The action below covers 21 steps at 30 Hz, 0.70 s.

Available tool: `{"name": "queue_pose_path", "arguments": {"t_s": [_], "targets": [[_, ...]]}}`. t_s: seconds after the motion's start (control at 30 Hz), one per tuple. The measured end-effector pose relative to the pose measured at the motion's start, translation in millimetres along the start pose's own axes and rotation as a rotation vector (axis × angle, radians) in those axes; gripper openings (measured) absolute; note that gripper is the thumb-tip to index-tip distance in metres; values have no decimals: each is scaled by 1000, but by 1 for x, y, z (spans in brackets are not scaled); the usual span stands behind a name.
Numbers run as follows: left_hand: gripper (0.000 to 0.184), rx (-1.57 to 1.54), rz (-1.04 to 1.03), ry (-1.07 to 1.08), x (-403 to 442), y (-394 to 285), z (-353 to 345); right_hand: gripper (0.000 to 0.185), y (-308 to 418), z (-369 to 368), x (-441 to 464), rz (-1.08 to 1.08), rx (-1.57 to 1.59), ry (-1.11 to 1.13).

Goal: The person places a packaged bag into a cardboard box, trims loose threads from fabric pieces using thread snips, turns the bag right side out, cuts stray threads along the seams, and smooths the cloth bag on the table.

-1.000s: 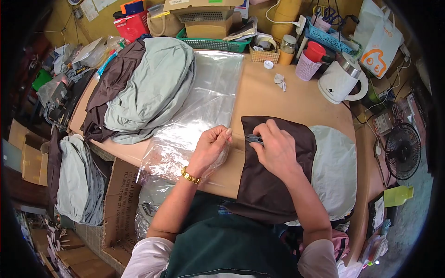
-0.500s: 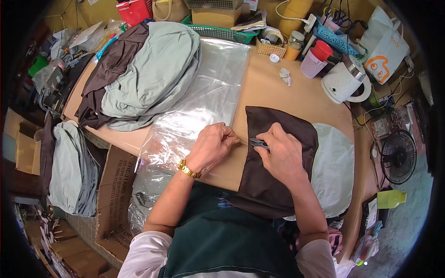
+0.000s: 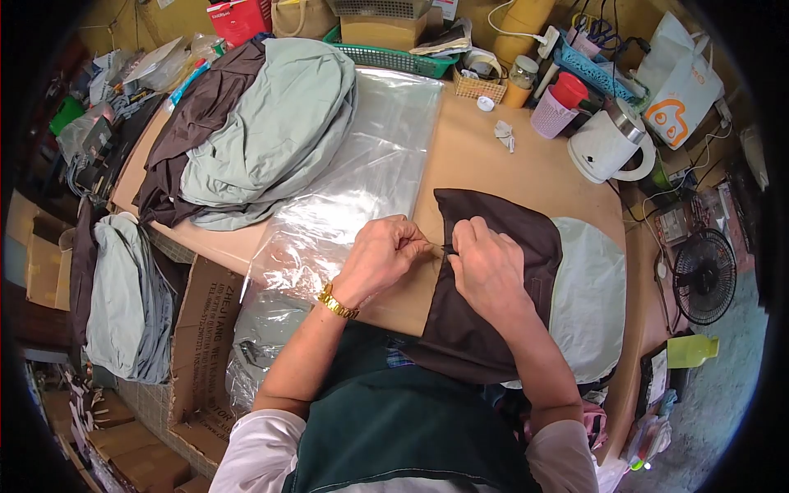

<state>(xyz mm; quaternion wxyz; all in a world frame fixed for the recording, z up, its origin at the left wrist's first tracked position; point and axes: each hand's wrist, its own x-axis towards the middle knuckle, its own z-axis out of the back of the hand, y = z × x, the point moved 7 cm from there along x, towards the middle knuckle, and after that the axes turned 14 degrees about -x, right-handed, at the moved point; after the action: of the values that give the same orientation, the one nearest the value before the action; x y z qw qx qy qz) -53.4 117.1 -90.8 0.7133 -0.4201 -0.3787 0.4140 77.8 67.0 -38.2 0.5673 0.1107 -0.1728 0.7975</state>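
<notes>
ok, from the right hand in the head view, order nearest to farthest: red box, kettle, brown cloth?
From the right hand:
1. Brown cloth: directly beneath it.
2. Kettle: toward the back, to the right.
3. Red box: far back, to the left.

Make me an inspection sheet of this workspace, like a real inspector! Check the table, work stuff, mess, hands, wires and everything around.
Surface: tan table, partly covered by a clear plastic sheet.
Job's things: brown cloth spread in front of the person; pale cloth showing past its right edge.
Clutter: crumpled scrap, small white lid, white kettle.
Hands: left hand pinched beside the brown cloth's edge; right hand closed over that edge, its grip mostly hidden.
Cables: white cable looping at the back.
Surroundings: black fan at right, cardboard box at left.
</notes>
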Motion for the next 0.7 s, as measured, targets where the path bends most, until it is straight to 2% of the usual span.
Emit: {"name": "queue_pose_path", "arguments": {"t_s": [0.1,0.3,0.37,0.4,0.43,0.47,0.5,0.53,0.57,0.6,0.63,0.67,0.7], "targets": [[18,-46,-61,-25,-1,-2,0,25,-1,-2,0,-19,44,24],[21,-27,50,-40,-1,-8,10,29,-8,6,0,-40,108,24],[24,232,84,15,0,-7,15,35,-18,5,0,-112,148,11],[24,232,80,15,3,-6,17,42,-28,3,-1,-185,188,-4],[35,458,-120,-208,4,-21,29,48,-41,-7,0,-278,250,33],[46,678,-322,-433,-1,-35,37,48,-48,-19,2,-280,248,33],[62,475,-299,-374,9,-13,34,48,-62,-36,3,-378,321,37],[62,476,-303,-375,17,-4,25,48,-76,-58,4,-475,393,38],[63,181,-119,-275,30,16,8,40,-84,-80,6,-490,335,-6],[64,-113,65,-171,36,35,-12,40,-87,-100,6,-490,335,-5],[64,-112,64,-171,40,39,-24,35,-86,-123,7,-457,313,101],[57,-37,133,-49,46,46,-41,29,-86,-139,9,-424,289,200],[51,38,199,70,52,52,-52,29,-86,-142,10,-424,287,189]]}}
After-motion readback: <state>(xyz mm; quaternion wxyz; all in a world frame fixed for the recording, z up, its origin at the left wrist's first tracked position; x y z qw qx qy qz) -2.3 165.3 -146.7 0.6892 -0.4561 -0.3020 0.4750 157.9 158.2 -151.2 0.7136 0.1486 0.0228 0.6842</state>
